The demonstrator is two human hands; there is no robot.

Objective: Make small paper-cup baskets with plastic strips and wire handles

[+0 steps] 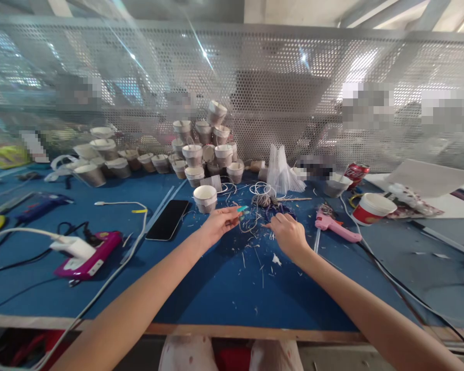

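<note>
My left hand [223, 224] is closed in a pinch, its teal nails pointing right. A thin strand of twine [251, 230] curves from its fingertips across the gap between my hands. Opposite it, my right hand [288, 234] is curled with its thumb toward the left; its fingers hide whatever they grip. Just behind the hands lies a grey-brown bundle of twine [261, 201], with a dark blue object [283, 210] partly covered by my right hand. Close to my left hand stands a small white-rimmed cup [204, 199], wrapped in greyish material.
Stacked wrapped cups [192, 154] line the back by a perforated metal screen [147, 67]. A black phone [167, 220] and magenta power strip [88, 255] lie left. On the right are a pink glue gun [338, 226], red paper cup [373, 208] and cables. Scraps litter the blue tabletop [232, 299].
</note>
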